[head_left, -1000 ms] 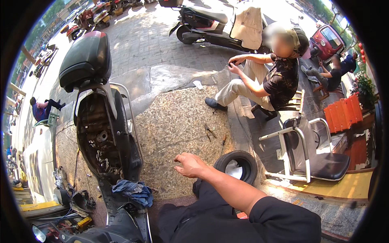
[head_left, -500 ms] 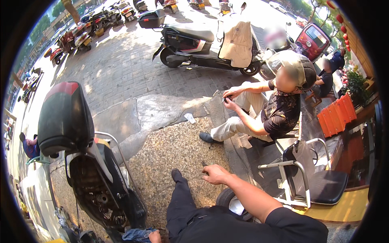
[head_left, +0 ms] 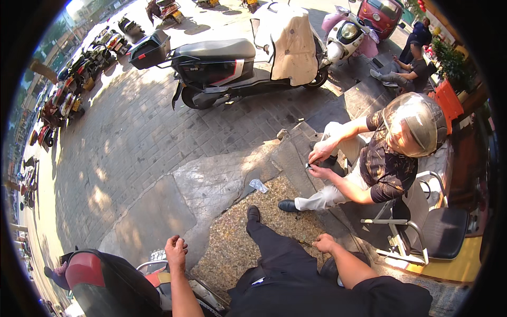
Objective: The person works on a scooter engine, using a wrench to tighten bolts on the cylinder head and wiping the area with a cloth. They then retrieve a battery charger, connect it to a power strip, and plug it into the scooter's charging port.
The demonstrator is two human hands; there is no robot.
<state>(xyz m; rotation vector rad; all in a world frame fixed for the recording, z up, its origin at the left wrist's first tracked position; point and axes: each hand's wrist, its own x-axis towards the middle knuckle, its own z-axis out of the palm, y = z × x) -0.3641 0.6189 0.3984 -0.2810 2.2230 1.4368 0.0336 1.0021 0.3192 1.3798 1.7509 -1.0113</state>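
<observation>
My left hand (head_left: 177, 251) is raised beside the black rear box with a red panel (head_left: 113, 280) of the scooter at lower left, its fingers curled. My right hand (head_left: 325, 243) hangs right of my dark-trousered leg, its fingers curled too; whatever either hand holds, if anything, I cannot make out. The dark tyre (head_left: 356, 260) is partly hidden behind my right forearm. A helmeted person (head_left: 388, 169) sits ahead on the right, both hands (head_left: 319, 161) on a small object. My shoe (head_left: 252, 214) rests on the speckled slab (head_left: 227, 238), near a pale scrap (head_left: 259, 185).
A scooter with a beige apron (head_left: 211, 68) stands crosswise ahead. Parked scooters (head_left: 105, 47) line the paving at upper left. A black chair (head_left: 441, 232) stands at right. Other people (head_left: 412, 74) are near a pink scooter (head_left: 348, 39) and red three-wheeler (head_left: 380, 16).
The view has swung forward, leaving the stripped scooter low at left. My left hand has come up into view. My right hand and leg have moved forward.
</observation>
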